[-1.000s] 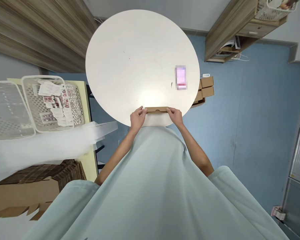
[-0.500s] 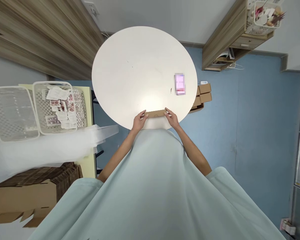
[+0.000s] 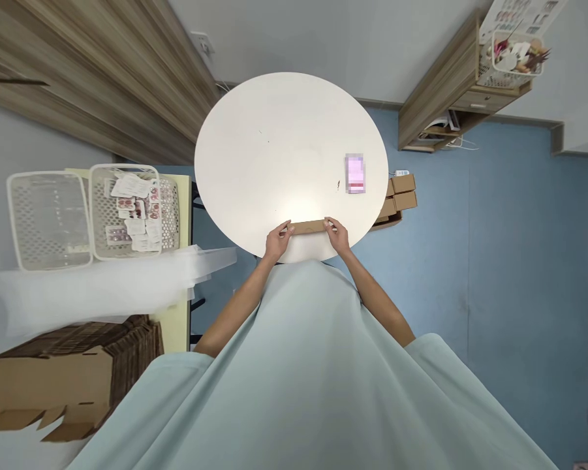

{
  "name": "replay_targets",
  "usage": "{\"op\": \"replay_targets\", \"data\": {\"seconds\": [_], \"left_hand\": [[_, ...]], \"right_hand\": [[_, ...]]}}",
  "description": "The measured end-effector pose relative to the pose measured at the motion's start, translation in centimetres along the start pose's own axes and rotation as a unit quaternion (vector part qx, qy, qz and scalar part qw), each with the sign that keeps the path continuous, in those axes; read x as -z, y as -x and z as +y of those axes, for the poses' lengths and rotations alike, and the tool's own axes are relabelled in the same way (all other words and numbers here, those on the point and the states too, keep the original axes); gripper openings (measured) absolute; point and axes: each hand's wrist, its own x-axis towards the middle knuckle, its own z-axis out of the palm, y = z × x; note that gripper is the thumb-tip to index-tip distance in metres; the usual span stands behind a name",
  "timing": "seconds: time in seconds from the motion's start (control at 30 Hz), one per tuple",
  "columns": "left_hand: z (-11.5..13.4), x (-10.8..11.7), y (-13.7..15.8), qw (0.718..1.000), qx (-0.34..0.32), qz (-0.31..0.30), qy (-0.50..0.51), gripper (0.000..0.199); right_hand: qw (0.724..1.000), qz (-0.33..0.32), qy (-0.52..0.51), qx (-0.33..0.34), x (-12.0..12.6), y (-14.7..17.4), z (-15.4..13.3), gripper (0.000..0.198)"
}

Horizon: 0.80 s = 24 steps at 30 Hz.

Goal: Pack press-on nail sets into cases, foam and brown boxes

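A small brown cardboard box (image 3: 307, 227) is held near the front edge of the round white table (image 3: 274, 143), its long side running left to right. My left hand (image 3: 277, 241) grips its left end between thumb and fingers. At the opposite end, my right hand (image 3: 337, 235) pinches the box in the same way. The phone-like object with a blurred pink screen (image 3: 355, 173) lies on the table, beyond my right hand. A small dark mark shows on the tabletop beside it.
Left, a pale yellow table bears white baskets (image 3: 127, 251), one with small packets, a white plastic roll (image 3: 102, 287) and stacked flat cardboard (image 3: 44, 385). Small cardboard boxes (image 3: 404, 191) sit by the table's right side. A wooden cabinet (image 3: 440, 85) stands at the back right.
The whole view has shifted a little, with the table now slightly lower and further right. Both hands keep their hold on the box's ends.
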Motion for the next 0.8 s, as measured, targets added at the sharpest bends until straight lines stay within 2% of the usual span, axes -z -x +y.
{"op": "replay_targets", "data": {"seconds": [0.2,0.4,0.57,0.67,0.8], "left_hand": [[-0.5,-0.9,1.7,0.999,0.014,0.021,0.045,0.058],[-2.0,-1.0,5.3,0.993,0.074,0.019,0.089,0.058],[-3.5,-2.1,7.2,0.987,0.142,0.018,0.073,0.048],[-4.2,-2.9,7.6,0.984,0.170,0.010,0.050,0.054],[-4.7,-3.4,8.4,0.982,0.180,0.011,0.050,0.064]], "right_hand": [[1.000,0.009,-0.015,0.002,0.0,1.5,0.7,0.066],[0.999,0.009,-0.051,-0.003,0.5,5.8,3.5,0.066],[0.996,0.001,-0.059,-0.059,0.6,8.3,6.3,0.058],[0.993,0.003,-0.054,-0.105,0.5,8.5,7.2,0.053],[0.989,0.002,-0.082,-0.126,0.5,8.4,7.5,0.048]]}}
